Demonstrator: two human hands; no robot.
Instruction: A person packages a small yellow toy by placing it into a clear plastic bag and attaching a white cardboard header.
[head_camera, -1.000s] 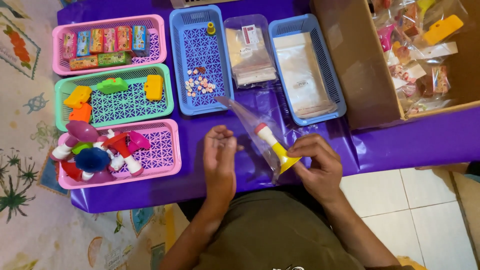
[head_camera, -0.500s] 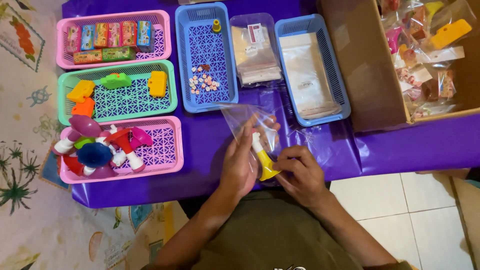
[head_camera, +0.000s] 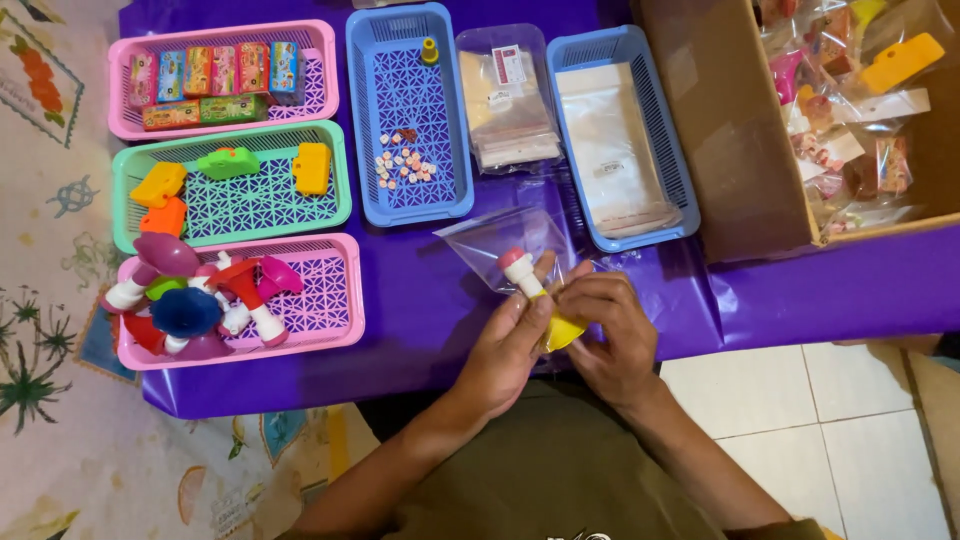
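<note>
Change from a second ago: your hands have closed in together near the front edge of the counter (head_camera: 420, 320). Before, the left hand sat apart from the toy with its fingers loose; now it is on the toy trumpet (head_camera: 535, 300).

Left hand (head_camera: 510, 345): fingers wrapped narrow around the trumpet's white stem, thumb up beside it. Right hand (head_camera: 605, 335): fingers curled over the yellow bell end, pinching it together with the lower edge of the clear plastic bag (head_camera: 500, 240). Both hands are holding; neither is spread wide.

Trumpet: red mouthpiece tip, white stem, yellow bell. Long axis runs diagonally, tip pointing to about 11 o'clock, bell toward 5 o'clock. Tip and upper stem lie against or inside the bag; can't tell which through the film. The bag fans out from the hands toward 11 o'clock, over the purple cover. It all sits at 6 o'clock from the middle blue basket (head_camera: 410, 110), just in front of the right blue basket (head_camera: 665, 150).

Around it: pink basket of trumpets (head_camera: 330, 300) at 9 o'clock from your hands, green basket (head_camera: 240, 205) with small yellow, orange and green toys beyond that, pink basket of small boxes (head_camera: 220, 120) at the far left. Stack of clear bags (head_camera: 505, 100) between the blue baskets. Cardboard box (head_camera: 730, 130) of packed toys at 2 o'clock.
</note>
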